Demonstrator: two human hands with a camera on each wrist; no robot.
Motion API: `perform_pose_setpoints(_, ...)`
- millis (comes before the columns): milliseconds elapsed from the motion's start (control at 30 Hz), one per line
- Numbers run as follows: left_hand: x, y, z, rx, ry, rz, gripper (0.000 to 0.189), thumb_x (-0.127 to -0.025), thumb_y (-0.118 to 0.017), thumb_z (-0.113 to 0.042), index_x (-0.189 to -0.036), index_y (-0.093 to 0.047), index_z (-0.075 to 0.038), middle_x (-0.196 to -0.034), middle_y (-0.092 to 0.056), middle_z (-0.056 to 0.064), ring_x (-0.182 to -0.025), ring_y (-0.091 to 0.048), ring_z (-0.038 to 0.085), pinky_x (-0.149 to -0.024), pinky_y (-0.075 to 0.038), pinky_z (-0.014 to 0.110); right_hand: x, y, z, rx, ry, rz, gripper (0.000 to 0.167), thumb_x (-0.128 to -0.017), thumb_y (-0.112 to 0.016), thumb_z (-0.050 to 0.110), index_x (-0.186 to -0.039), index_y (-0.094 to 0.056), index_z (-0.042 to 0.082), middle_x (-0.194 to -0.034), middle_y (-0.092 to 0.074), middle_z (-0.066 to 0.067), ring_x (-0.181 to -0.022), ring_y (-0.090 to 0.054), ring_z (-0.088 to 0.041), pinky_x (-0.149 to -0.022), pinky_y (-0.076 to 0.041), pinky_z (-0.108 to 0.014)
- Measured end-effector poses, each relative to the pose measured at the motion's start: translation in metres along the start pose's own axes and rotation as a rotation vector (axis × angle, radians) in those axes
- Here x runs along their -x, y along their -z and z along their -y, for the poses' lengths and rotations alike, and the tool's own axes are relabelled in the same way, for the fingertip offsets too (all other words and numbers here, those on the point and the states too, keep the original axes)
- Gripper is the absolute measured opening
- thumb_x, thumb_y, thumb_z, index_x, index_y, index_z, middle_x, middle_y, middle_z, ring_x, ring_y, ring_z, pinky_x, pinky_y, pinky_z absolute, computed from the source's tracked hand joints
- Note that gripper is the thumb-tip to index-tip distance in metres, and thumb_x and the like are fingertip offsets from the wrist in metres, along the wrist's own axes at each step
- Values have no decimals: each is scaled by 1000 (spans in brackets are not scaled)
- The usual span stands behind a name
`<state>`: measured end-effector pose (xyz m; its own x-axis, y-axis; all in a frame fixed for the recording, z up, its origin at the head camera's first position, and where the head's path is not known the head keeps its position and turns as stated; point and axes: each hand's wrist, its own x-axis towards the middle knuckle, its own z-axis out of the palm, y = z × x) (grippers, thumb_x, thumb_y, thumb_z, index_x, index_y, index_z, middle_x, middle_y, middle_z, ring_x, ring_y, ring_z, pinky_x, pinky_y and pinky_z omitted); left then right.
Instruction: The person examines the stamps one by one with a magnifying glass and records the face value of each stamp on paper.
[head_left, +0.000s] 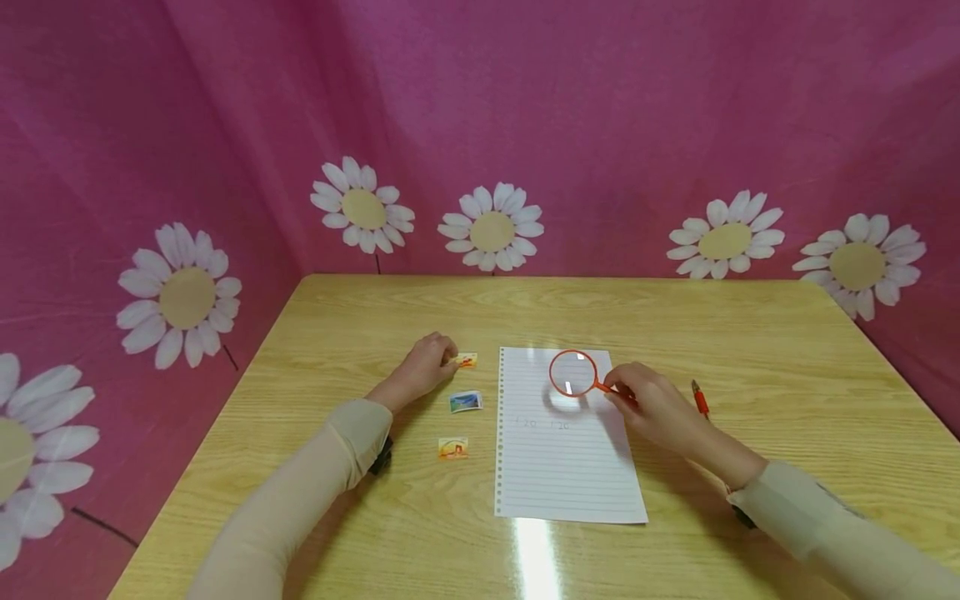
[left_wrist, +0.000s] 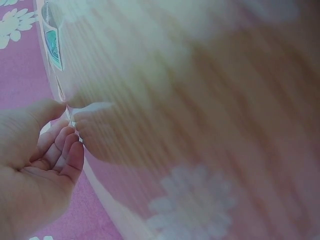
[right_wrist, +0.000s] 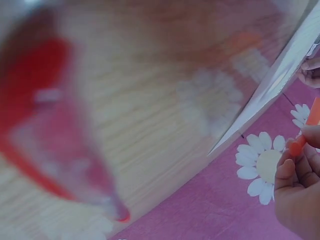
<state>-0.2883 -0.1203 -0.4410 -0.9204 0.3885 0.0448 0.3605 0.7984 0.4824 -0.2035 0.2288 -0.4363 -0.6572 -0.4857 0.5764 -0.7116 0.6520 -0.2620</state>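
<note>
My left hand (head_left: 429, 363) is at the uppermost of three small postage stamps, pinching the left side of this yellow-and-red stamp (head_left: 467, 360) between thumb and fingers. Below it on the table lie a blue-green stamp (head_left: 466, 402), slightly curved, and another yellow-orange stamp (head_left: 453, 448). In my right hand (head_left: 660, 408) is the orange handle (right_wrist: 311, 120) of a magnifying glass (head_left: 597, 385). Its round lens is held above the upper part of a lined sheet of paper (head_left: 570, 475), which carries faint handwritten figures. The left wrist view shows the left fingertips (left_wrist: 75, 137) close to the tabletop.
A red pen (head_left: 700, 400) lies right of the paper, behind the right hand; it looms large and blurred in the right wrist view. The glossy wooden table (head_left: 390, 312) meets a pink curtain (head_left: 600, 100) with printed daisies at its back and sides.
</note>
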Motion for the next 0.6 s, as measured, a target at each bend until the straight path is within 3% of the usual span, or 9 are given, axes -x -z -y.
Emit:
perform_pose_setpoints(367, 1, 0, 1, -6, -16, -3, 19, -95, -63, -11, -108, -62, 3, -101, -60, 15, -89, -54, 24, -82, -50, 38, -19, -11, 10, -39, 20, 36, 22, -77, -73, -10, -89, -62, 5, -80, -61, -2, -73, -48, -9, -60, -44, -21)
perform_pose_setpoints(600, 1, 0, 3, -5, -18, 7, 19, -95, -62, -11, -108, -62, 2, -99, -58, 14, -86, -53, 21, -79, -49, 35, -26, -21, 14, -56, 35, 18, 22, -77, -73, -10, -87, -62, 5, -79, -61, -1, -72, -48, -8, -59, -43, -21)
